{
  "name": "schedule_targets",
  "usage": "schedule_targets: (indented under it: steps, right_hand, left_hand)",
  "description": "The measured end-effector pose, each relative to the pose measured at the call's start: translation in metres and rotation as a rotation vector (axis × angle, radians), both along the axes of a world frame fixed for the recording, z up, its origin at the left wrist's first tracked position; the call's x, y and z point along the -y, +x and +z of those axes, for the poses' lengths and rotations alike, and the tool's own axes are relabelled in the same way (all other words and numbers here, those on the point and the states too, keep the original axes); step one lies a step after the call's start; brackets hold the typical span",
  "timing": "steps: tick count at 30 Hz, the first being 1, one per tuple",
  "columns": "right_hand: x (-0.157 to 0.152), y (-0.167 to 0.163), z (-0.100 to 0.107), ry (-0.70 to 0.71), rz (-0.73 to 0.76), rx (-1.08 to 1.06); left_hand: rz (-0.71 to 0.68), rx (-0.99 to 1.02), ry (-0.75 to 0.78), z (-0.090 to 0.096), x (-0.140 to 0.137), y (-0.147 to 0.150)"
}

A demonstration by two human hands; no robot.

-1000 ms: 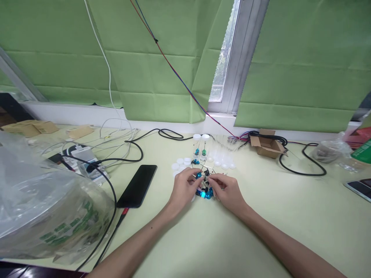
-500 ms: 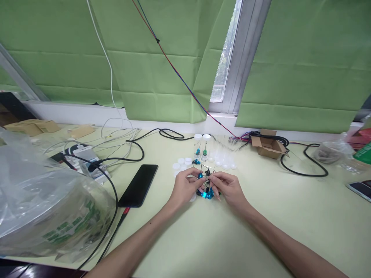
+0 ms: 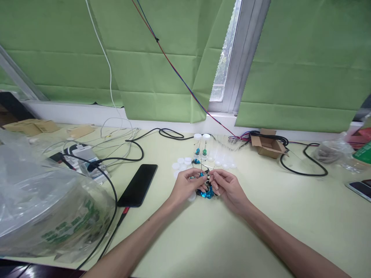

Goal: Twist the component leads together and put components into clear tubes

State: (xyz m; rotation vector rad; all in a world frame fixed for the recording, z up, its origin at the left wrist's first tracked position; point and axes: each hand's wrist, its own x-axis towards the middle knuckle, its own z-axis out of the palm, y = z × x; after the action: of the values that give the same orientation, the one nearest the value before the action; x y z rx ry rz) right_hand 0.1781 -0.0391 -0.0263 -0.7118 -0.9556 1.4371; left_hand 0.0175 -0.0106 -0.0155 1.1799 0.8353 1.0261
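My left hand (image 3: pixel 187 184) pinches a small blue piece with a thin upright metal stem (image 3: pixel 201 174). Close beside it, my right hand (image 3: pixel 227 186) has thumb and index finger pressed together near that piece; whatever they grip is too small to make out. Below the fingertips lies a pile of shiny blue and black small parts (image 3: pixel 207 194), partly covered by both hands. Just beyond the hands, another blue part (image 3: pixel 196 161) lies on the table. Farther back stand two clear vials with white caps, one with a blue piece (image 3: pixel 198 151) inside, the other with a green piece (image 3: pixel 205 152).
Round white caps (image 3: pixel 181 166) lie left of the vials, and clear empty vials (image 3: pixel 226 164) to their right. A black phone (image 3: pixel 138 185) and a bulky plastic bag (image 3: pixel 55 208) are on the left. An open cardboard box (image 3: pixel 268 146) sits among cables at back right.
The blue piece in my left hand has shifted slightly up and right. My right fingers have moved up a little and curled in more. The pile's bright glint has dimmed.
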Motion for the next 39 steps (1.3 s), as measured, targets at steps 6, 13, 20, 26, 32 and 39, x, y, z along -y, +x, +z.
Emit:
schedule_targets:
  steps: [6,13,20,26,32,39]
  right_hand:
    - [-0.002,0.002,-0.004,0.0,0.01,-0.059]
    - [-0.002,0.001,-0.004,-0.036,0.019,-0.075]
    - [-0.004,0.003,-0.007,-0.056,0.052,-0.119]
    - [-0.004,0.003,-0.008,-0.064,0.059,-0.142]
    - [-0.005,0.001,-0.009,-0.015,0.004,-0.086]
    - [0.0,-0.003,-0.014,0.201,-0.272,0.226]
  left_hand:
    - [0.014,-0.001,-0.004,0.001,-0.001,0.0]
    - [0.022,0.005,-0.012,-0.002,-0.001,-0.002]
    - [0.034,0.027,-0.029,-0.003,0.0,0.0]
    - [-0.003,0.016,-0.013,0.001,0.001,0.0]
    - [-0.048,0.007,0.013,-0.001,0.001,0.0]
    - [-0.108,-0.008,0.03,0.003,0.004,0.003]
